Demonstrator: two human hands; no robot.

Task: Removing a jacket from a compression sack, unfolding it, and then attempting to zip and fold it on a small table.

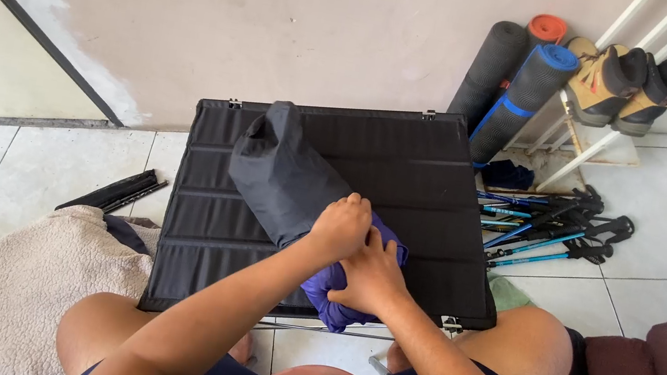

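Purple fabric bundle point(339, 291) sits at the near edge of a black folding table surface point(407, 172), half pushed into the mouth of a dark grey stuff sack point(282, 175) lying diagonally across it. Left hand point(338, 228) has fingers clenched on the sack's rim; right hand point(372, 278) presses down with fingers gripping the purple fabric. Risks, as a judgement: bundle overhangs the edge and could slide off toward the tiled floor point(15, 173); slick fabric may bunch at the opening and spring back out; sack could slip from the left grip. Trekking poles point(550, 231) lie well apart.
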